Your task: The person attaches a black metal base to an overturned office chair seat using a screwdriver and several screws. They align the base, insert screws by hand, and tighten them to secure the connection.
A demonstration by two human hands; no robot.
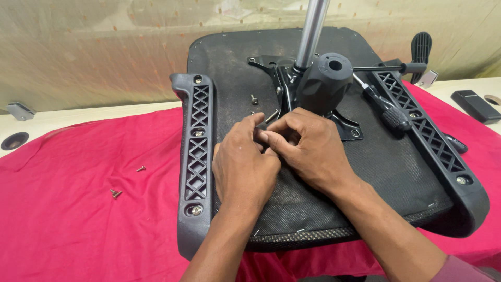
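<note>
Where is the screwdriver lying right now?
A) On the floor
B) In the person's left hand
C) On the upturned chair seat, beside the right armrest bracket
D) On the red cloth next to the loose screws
C. The screwdriver rests on the upturned chair seat by the right armrest bracket, while both hands work together at the seat's middle.
</note>
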